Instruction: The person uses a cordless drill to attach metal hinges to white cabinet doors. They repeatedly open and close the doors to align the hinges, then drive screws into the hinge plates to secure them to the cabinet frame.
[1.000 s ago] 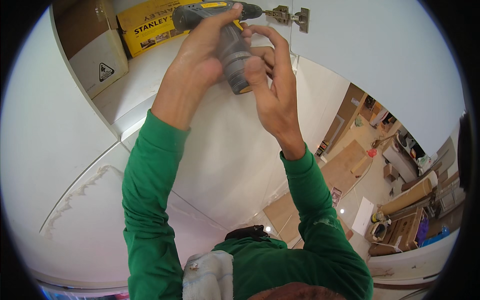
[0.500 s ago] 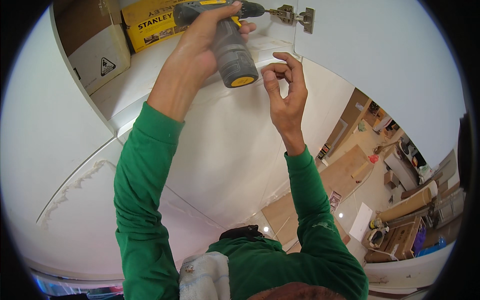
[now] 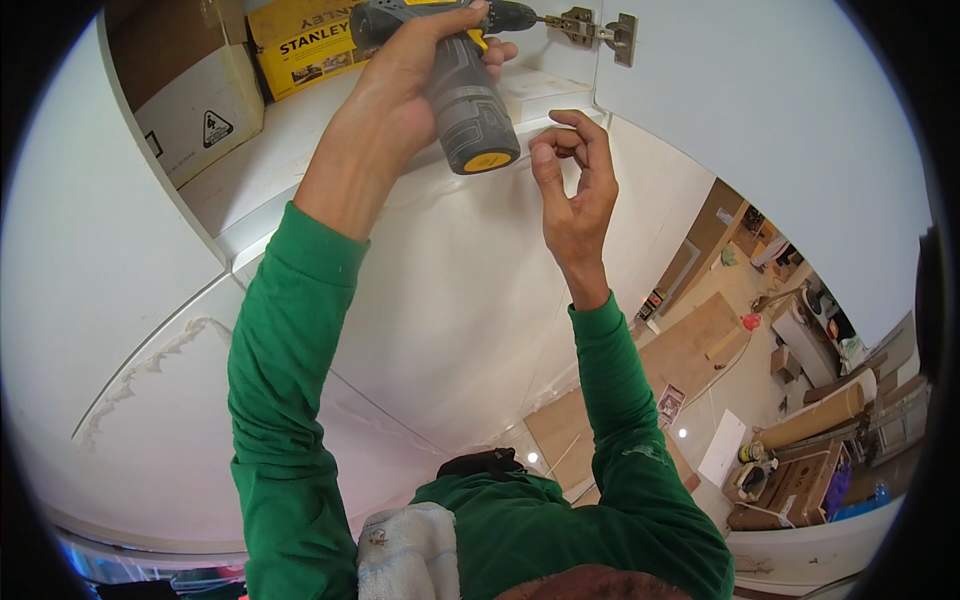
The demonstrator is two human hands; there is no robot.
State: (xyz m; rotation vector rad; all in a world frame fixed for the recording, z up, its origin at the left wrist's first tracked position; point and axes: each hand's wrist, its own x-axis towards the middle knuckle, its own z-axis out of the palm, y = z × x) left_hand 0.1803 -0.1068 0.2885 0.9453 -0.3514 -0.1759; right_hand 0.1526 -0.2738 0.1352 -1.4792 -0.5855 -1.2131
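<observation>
My left hand [image 3: 396, 95] is closed around the grip of a black and yellow cordless drill [image 3: 470, 110] at the top of the view. The drill lies level, pointing right, its battery end hanging down. Its bit reaches the metal cabinet hinge [image 3: 578, 27], which joins the cabinet's inner side to the white door [image 3: 760, 110]. Whether the bit sits in a screw is too small to tell. Below the hinge and right of the battery end, my right hand [image 3: 582, 195] is raised, fingers loosely bent and apart from the thumb, with nothing visible in it.
Inside the cabinet, a yellow and black box [image 3: 305, 50] and a white and brown carton [image 3: 200, 110] stand left of the drill. The opened door spans the right side. Far below lie a brown board [image 3: 690, 340], a cardboard roll [image 3: 815, 415] and a carton [image 3: 800, 490] on the floor.
The view has shifted very slightly. Both hands and the drill keep practically the same pose, with the bit still at the hinge.
</observation>
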